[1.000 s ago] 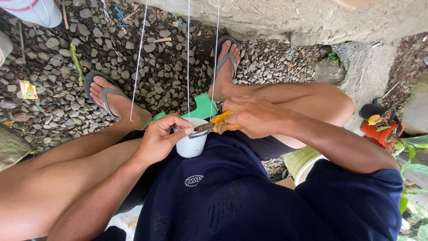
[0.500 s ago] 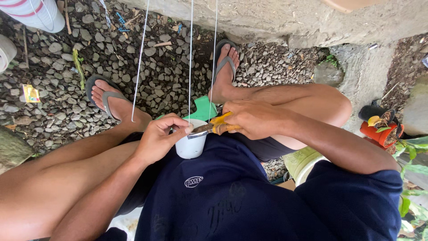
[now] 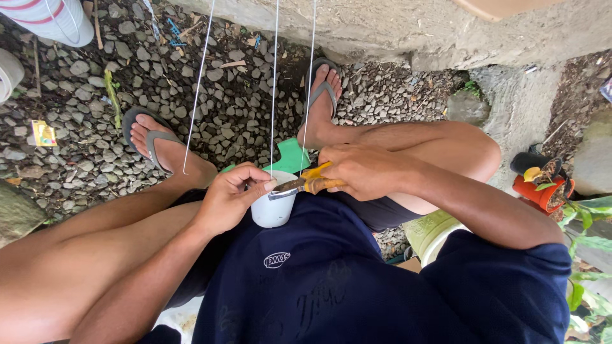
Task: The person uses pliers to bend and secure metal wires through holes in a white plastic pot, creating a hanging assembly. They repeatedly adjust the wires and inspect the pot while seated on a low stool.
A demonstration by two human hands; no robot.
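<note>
left hand (image 3: 229, 197) grips the white cup (image 3: 273, 209) at its rim, in the lap; right hand (image 3: 360, 171) clamps yellow-handled pliers (image 3: 307, 185) onto it, mid-piercing. next needs steady pressure.

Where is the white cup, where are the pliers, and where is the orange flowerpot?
white cup (image 3: 273, 210), head view, on its front wall
pliers (image 3: 312, 184), head view, on the yellow handles
orange flowerpot (image 3: 539, 193), head view, on its rim

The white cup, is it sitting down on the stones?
No, the white cup is held up at the person's lap by the left hand, while the right hand presses yellow-handled pliers to its rim.
</note>
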